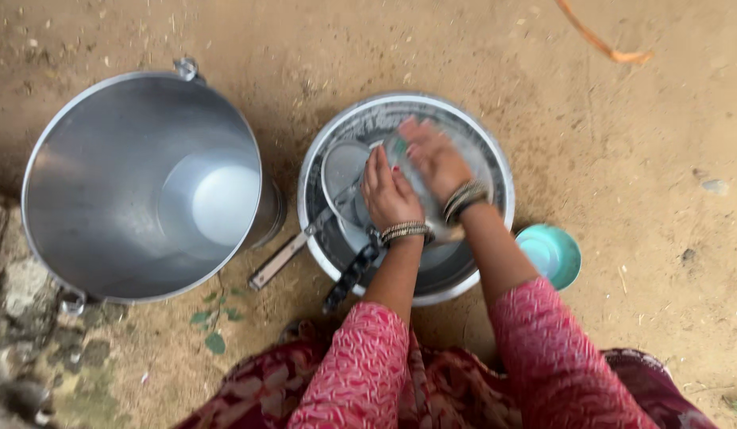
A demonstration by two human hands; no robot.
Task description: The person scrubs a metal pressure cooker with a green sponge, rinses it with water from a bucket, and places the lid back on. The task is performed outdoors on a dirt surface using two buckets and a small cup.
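Far off to the left of the fingers: a tall steel bucket (122,183), open-mouthed, handle lugs at its rim, bare shiny floor inside, standing on dirt ground (623,119).

Directly beneath the fingers: a wide steel basin (495,171), round, set on the same ground, just right of the bucket but not touching it.

Inside the basin, under and left of the fingers: a steel pan (342,171), tilted, with a flat metal handle (279,260) poking out over the rim toward the lower left. A second, black handle (349,276) crossing the near rim just below the left wrist; what it belongs to, impossible to tell.

Over the basin's middle: left hand (388,191), fingers laid flat and pressed down on a pale, glassy object (412,179), blurred, partly hidden. Bangles at the wrist.

Just right of it: right hand (436,159), fingers curled over the far side of the same object, touching it; whether truly gripping or only rubbing, cannot tell through the blur. Bangles here too.

Right of the right forearm, outside the basin and near its rim: a small turquoise bowl (555,254) on the ground.

Far beyond the fingertips, top right: a thin orange strip (607,44).
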